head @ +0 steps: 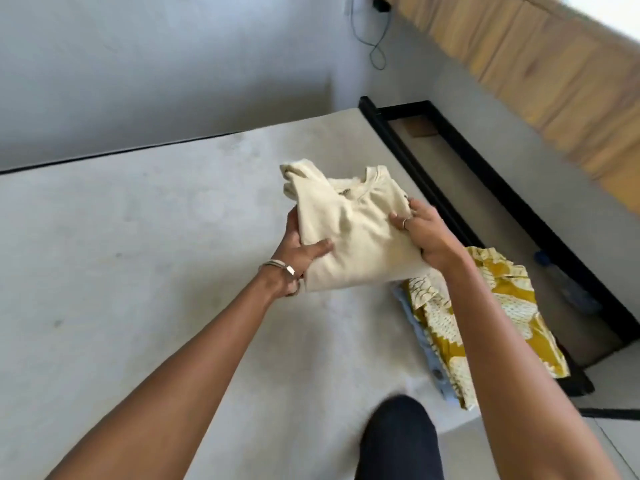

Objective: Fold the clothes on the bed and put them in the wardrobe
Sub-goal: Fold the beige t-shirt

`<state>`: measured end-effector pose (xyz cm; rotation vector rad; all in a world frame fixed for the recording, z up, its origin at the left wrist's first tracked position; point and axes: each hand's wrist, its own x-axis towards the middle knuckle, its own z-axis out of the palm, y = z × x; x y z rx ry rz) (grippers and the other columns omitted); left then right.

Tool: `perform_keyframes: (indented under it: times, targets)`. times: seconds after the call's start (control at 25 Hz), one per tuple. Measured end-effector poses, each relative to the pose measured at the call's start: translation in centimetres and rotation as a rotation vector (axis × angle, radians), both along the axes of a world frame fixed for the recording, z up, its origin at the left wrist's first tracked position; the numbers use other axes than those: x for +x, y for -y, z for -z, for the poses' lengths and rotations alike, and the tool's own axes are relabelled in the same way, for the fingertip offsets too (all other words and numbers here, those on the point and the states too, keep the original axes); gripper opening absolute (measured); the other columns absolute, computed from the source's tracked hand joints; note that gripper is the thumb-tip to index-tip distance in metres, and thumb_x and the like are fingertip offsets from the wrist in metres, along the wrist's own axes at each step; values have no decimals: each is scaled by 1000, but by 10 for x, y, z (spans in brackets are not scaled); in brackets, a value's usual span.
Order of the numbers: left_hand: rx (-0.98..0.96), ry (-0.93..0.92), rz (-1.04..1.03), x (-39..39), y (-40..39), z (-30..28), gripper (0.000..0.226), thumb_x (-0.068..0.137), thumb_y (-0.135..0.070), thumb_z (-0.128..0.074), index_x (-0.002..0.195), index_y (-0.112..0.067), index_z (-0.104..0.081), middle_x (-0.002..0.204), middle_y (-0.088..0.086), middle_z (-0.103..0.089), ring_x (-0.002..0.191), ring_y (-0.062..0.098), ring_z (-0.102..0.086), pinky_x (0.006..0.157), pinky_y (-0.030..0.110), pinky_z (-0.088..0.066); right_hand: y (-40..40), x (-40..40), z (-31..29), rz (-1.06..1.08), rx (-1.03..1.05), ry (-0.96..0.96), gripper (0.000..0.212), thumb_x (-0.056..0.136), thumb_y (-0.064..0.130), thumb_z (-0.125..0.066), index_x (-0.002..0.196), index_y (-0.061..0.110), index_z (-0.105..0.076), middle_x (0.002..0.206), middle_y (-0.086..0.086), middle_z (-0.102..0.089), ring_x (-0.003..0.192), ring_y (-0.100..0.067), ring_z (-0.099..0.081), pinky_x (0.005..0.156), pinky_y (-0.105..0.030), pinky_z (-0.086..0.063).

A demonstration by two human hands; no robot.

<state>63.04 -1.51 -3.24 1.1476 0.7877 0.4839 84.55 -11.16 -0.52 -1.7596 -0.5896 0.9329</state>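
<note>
A folded cream sweatshirt (353, 223) is lifted a little above the pale grey bed (138, 271), its collar facing away from me. My left hand (299, 252) grips its left edge, thumb on top. My right hand (422, 230) grips its right edge, a ring on one finger. Below and to the right, a yellow patterned garment (485, 323) lies folded on a light blue garment (420, 336) near the bed's right edge.
A black bed frame (485, 188) runs along the right side, with a gap of floor beyond it. Wooden panelling (554, 64) crosses the upper right. A cable (374, 46) hangs down the white wall. My dark-clad knee (398, 441) rests at the bed's near edge.
</note>
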Motion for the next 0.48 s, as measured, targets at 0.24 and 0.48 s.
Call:
perform_keyframes:
  times: [0.24, 0.48]
  targets:
    - [-330, -254, 57, 120, 12, 34, 95, 89, -30, -67, 149, -43, 6, 145, 3, -44, 114, 32, -58, 77, 49, -55, -4, 125, 54, 51, -569, 611, 51, 98, 45, -51, 141, 18, -44, 140, -11, -52, 128, -35, -47, 108, -53, -36]
    - [-378, -298, 79, 116, 42, 106, 89, 89, 11, -50, 153, -34, -8, 144, 1, -44, 106, 23, -64, 84, 39, -52, 30, 91, 117, -515, -556, 1053, 47, 100, 32, -47, 146, 32, -38, 155, 2, -35, 140, -24, -29, 109, -46, -21]
